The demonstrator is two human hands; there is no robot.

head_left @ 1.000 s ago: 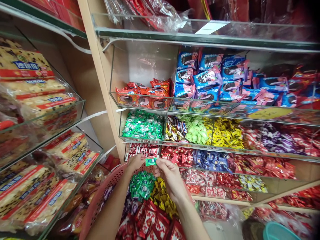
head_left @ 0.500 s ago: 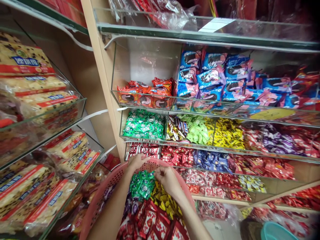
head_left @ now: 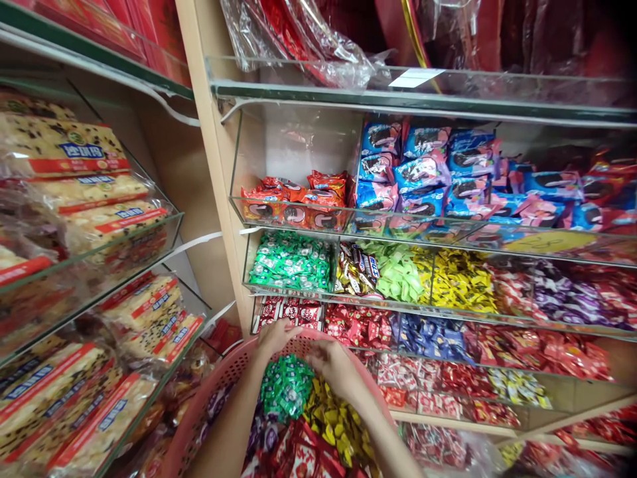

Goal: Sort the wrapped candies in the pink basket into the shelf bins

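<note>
A pink perforated plastic basket (head_left: 206, 392) stands below me, filled with wrapped candies. My left hand (head_left: 275, 337) lies at its far rim, fingers bent over the edge and gripping it. Just right of that, inside the rim, my right hand (head_left: 332, 364) hovers over the candies, its fingers blurred by motion. Beneath the hands sits a heap of green-wrapped candies (head_left: 286, 388). Yellow-wrapped candies (head_left: 338, 421) lie under my right wrist. Red packets (head_left: 303, 451) fill the near part, and purple-wrapped candies (head_left: 261, 435) show beside my left forearm.
A glass-fronted shelf compartment of green candies (head_left: 293, 262) is ahead, with yellow candies (head_left: 460, 279) farther right. Blue snack packs (head_left: 423, 162) and orange packs (head_left: 298, 196) stand above. Bagged puffed-rice bars (head_left: 74, 143) line the left shelves. A wooden upright (head_left: 212, 146) divides the shelving.
The view has tilted up a little, so shelves and basket sit lower. My right hand's fingers have loosened from a curled shape into a blur. My left hand stays at the rim.
</note>
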